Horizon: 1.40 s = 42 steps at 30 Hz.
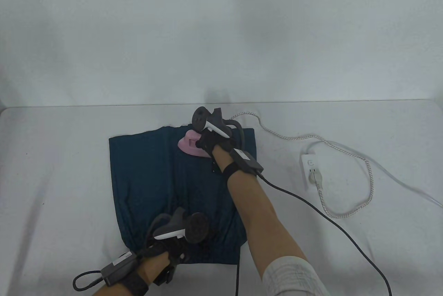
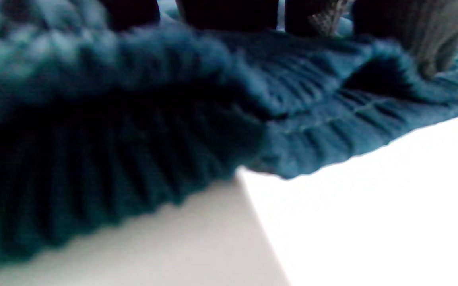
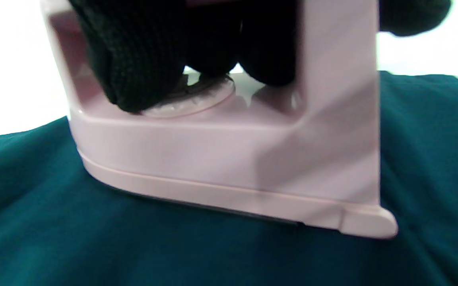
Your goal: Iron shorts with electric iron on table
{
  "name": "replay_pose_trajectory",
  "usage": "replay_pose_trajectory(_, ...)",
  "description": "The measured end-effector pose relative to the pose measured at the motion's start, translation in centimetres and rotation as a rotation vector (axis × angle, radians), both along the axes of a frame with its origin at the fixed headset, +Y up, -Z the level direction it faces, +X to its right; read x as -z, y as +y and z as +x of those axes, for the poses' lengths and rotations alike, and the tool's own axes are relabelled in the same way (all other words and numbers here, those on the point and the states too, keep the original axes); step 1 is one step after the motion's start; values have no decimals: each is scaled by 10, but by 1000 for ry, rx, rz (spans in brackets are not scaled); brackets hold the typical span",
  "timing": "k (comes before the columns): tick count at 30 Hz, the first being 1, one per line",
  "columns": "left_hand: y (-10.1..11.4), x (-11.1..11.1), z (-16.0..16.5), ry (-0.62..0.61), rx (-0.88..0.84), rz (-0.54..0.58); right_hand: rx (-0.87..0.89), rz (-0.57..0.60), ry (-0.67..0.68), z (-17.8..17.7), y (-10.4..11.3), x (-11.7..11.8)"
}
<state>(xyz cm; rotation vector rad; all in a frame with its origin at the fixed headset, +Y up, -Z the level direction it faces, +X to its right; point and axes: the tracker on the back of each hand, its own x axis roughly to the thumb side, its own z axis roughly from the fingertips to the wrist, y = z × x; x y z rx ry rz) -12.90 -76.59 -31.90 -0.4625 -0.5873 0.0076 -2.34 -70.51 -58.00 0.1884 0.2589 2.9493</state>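
Dark teal shorts [image 1: 155,178] lie flat on the white table [image 1: 59,171]. A pink electric iron [image 1: 188,145] sits on the shorts' far edge, soleplate down. My right hand [image 1: 211,140] grips the iron's handle; in the right wrist view the gloved fingers [image 3: 141,59] wrap through the handle of the iron [image 3: 253,159] on the shorts [image 3: 133,246]. My left hand [image 1: 169,247] presses on the gathered waistband at the near edge; the left wrist view shows the fingers [image 2: 431,35] resting on the ruffled waistband [image 2: 173,119].
A white power strip [image 1: 310,171] lies to the right with a plug in it. A braided white cord [image 1: 346,213] loops from it toward the iron. A black glove cable [image 1: 328,220] trails across the table's right front. A white wall [image 1: 221,33] stands behind the table.
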Motion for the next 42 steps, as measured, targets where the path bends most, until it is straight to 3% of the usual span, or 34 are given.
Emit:
replay_pose_trajectory(11, 0, 0, 0, -1, 3, -2, -97, 19, -153, 97, 2, -12)
replay_pose_trajectory(17, 0, 1, 0, -1, 2, -2, -59, 30, -180, 116, -2, -19)
replay_pose_trajectory(22, -1, 1, 0, -1, 3, -3, -40, 50, -149, 97, -3, -18)
replay_pose_trajectory(35, -2, 1, 0, 1, -6, -1, -21, 64, 25, -9, 3, -14)
replay_pose_trajectory(42, -2, 1, 0, 2, 0, -2, -35, 28, 61, -38, -1, -19)
